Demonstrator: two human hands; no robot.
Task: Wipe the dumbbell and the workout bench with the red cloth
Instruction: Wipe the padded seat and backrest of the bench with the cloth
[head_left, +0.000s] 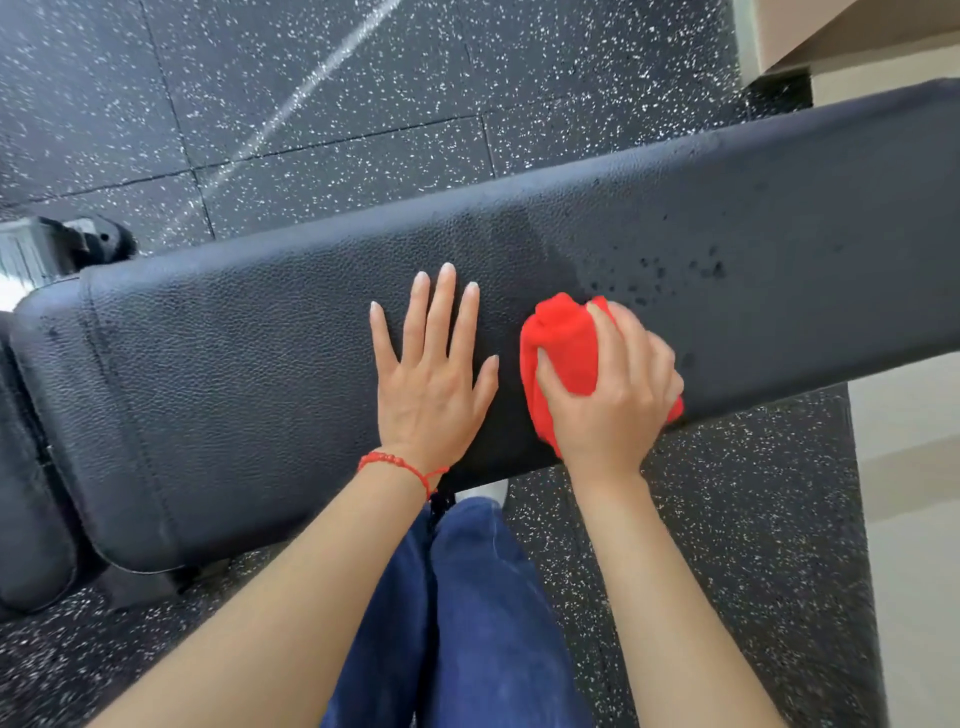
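Both hands sit on the bench (260, 374): left hand (434, 384) spread flat, right hand (618, 384) clenching the red cloth (561, 343); droplets (675, 270) lie toward one o'clock

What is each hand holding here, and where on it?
The right hand grips the bunched red cloth from above, pressing it on the workout bench. The left hand holds nothing; it lies flat on the pad.
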